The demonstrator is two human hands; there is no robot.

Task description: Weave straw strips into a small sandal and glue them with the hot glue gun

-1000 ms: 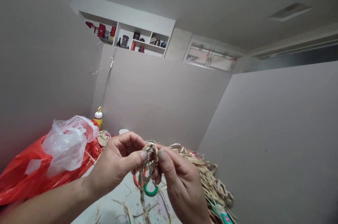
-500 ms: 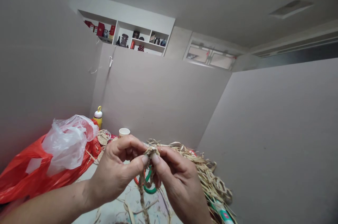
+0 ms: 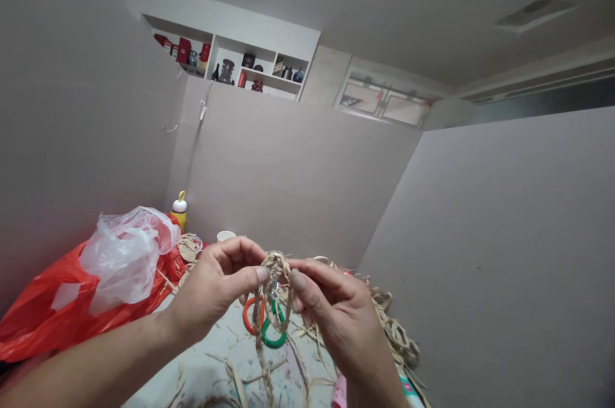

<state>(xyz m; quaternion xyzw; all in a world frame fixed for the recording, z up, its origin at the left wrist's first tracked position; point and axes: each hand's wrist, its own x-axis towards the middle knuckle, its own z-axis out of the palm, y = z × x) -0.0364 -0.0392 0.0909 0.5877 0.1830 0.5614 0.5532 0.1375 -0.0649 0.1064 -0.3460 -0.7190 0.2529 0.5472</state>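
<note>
A braided straw cord (image 3: 277, 259) is bent into a loop between my two hands, with its strands hanging down toward the table. My left hand (image 3: 216, 286) pinches the loop's upper left side between thumb and fingers. On the other side, my right hand (image 3: 331, 312) grips it at the right edge with thumb and index finger. Behind the hanging braid lies a pair of scissors with one orange and one green handle (image 3: 275, 339); the braid partly covers them.
A red plastic bag (image 3: 52, 305) and a white plastic bag (image 3: 125, 261) lie at left. Behind them stand a yellow bottle (image 3: 179, 212) and a white cup (image 3: 225, 236). Loose straw (image 3: 396, 334) is heaped at right, by grey partitions (image 3: 288, 184). Straw scraps litter the table (image 3: 192, 369).
My hands have moved slightly apart, and my right hand has shifted right and down. The braided loop now shows more openly between them, and more of the scissors handles is visible.
</note>
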